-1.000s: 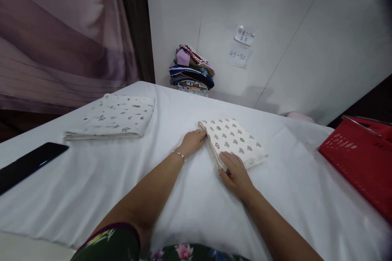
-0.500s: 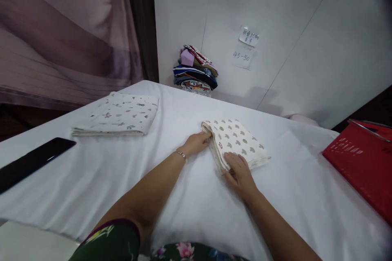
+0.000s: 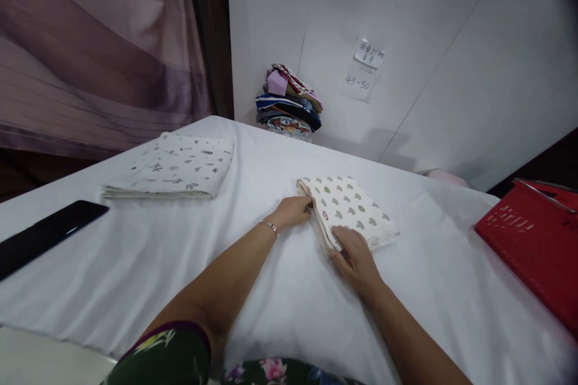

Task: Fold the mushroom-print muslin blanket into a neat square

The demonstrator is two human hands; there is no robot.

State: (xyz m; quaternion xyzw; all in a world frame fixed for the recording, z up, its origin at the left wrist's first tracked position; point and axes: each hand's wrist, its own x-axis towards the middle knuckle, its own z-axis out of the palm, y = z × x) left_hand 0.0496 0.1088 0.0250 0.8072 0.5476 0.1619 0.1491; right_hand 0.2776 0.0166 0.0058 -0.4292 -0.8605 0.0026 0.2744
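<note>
A folded cream cloth (image 3: pixel 345 204) printed with grey, green and red mushroom-like shapes lies on the white-covered table. At its left edge, my left hand (image 3: pixel 292 212) is closed, its fingertips tucked between the folded layers and partly hidden. My right hand (image 3: pixel 356 257) grips the near corner, with the fingers on top and the thumb at the layered edge. Farther left lies a second folded cloth (image 3: pixel 180 168), white with small grey plant prints, apart from both hands.
A black phone-like slab (image 3: pixel 54 234) lies at the left edge of the white tablecloth (image 3: pixel 180 271). At the right stands a red bag or folder (image 3: pixel 533 240) with a metal rod. Behind the table a pile of folded clothes (image 3: pixel 289 102) rests by the wall, near handwritten paper notes (image 3: pixel 359 83).
Both hands stay nearly in place on the mushroom-print cloth. The view has shifted very slightly; the cloth looks the same.
</note>
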